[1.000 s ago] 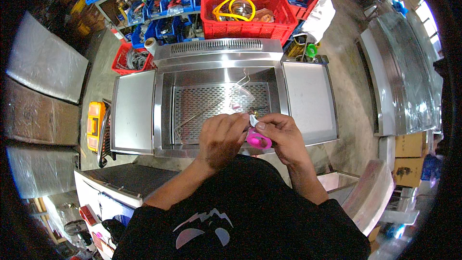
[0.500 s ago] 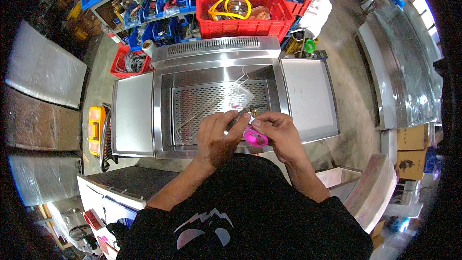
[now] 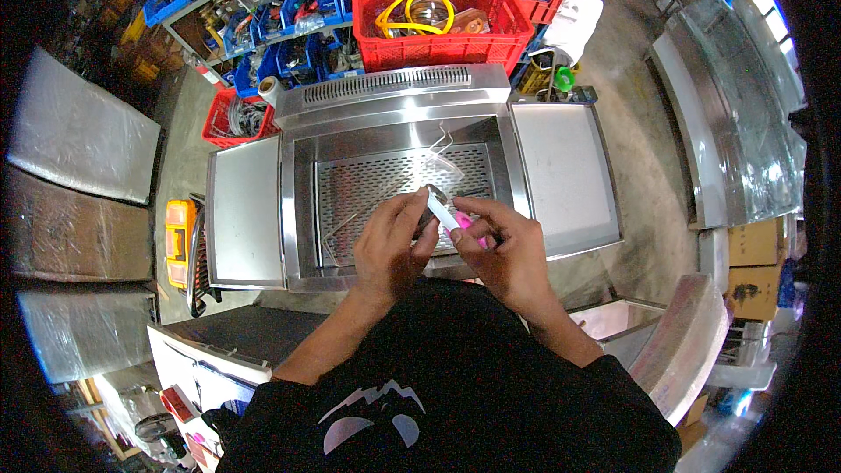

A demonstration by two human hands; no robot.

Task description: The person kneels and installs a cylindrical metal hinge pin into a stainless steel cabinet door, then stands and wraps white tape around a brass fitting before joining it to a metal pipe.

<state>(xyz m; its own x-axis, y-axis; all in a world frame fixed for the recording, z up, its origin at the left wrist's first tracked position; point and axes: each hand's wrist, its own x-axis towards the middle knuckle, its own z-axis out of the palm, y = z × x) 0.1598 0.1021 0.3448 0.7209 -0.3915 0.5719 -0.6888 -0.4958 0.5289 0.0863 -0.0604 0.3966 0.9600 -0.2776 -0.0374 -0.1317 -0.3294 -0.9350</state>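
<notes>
Left hand (image 3: 387, 233), white strip (image 3: 442, 213), pink spool (image 3: 463, 221), right hand (image 3: 505, 243): all near the frame's centre.
The left hand's fingertips draw together at the strip's upper end; whether they grip more, I cannot tell. The strip slants down rightward to the right hand, closed on the spool. The strip looks light, soft, easily torn, best pinched near its ends; the spool seems stiff, best held by its rim.

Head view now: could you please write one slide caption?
A white strip runs between the left hand and the right hand, which grips a pink item, above a perforated metal tray.
</notes>
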